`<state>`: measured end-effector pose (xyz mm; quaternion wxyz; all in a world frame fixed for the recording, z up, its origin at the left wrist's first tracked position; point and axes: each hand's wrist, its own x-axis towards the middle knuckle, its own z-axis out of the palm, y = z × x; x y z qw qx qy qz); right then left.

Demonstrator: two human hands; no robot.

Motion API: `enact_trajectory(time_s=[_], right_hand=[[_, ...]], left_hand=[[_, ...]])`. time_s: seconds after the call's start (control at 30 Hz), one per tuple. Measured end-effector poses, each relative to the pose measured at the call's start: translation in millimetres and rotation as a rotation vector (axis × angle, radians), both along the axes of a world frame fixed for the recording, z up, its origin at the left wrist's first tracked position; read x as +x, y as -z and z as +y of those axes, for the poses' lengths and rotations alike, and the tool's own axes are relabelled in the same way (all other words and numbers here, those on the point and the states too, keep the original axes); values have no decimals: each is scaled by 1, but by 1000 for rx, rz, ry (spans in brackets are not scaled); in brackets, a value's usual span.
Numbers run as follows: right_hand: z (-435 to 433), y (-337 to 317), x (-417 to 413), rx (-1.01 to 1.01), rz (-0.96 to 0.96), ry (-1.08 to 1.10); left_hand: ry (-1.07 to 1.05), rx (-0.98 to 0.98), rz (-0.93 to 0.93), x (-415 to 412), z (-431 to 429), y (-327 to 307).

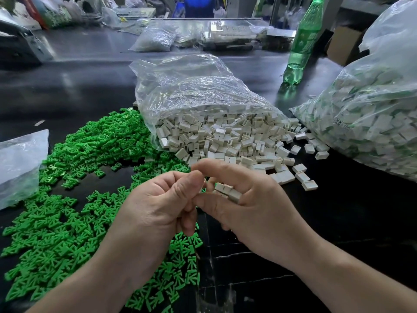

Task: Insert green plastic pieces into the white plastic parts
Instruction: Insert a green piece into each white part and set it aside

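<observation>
Centrally, dark glossy table (343, 224); right hand (255, 213) grips white parts (226, 192); left hand (158, 204) grasp unclear.

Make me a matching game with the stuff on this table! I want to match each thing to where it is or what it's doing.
Things:
1. green pieces
2. green bottle
3. clear bag
4. right hand

Places or states:
A. stands upright at the back
B. holds a few white parts
C. loose heap on the left
D. lies in the middle, open, with white parts spilling out

Right pairs: 1-C, 2-A, 3-D, 4-B
</observation>
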<state>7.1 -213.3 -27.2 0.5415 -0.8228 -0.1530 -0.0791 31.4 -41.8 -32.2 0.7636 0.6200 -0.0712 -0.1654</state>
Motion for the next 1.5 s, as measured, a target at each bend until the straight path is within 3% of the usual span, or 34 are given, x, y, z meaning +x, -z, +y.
enact_trajectory(time_s=[0.1,0.17,0.23,0.33,0.43,0.5,0.67,1.07,1.27,1.5], right_hand=[[1,-1,-1,-106,-114,12],[1,-5,-2,4,4,-8],[-2,-9,-1,248,217,-32],[-10,-12,8,637,502,-62],[-16,-13,15,877,663,-117],[-17,-11,16,973,697,-175],[-19,-9,17,1104,720,-229],[-19,-5,21,1052,776,-173],[-18,-4,21,1004,785,-121],[-18,-4,20,998,806,-139]], left_hand=[[-27,35,-5,-3,0,-2],[-43,147,-104,-4,1,-6],[-107,447,-323,-4,7,-8],[-265,1051,-742,2,23,-9],[-130,1506,-780,6,25,-6],[-59,1617,-762,7,24,-3],[-75,1543,-884,11,22,1],[-102,1369,-924,10,20,-1],[-289,924,-601,5,20,-5],[-207,582,-418,3,22,-9]])
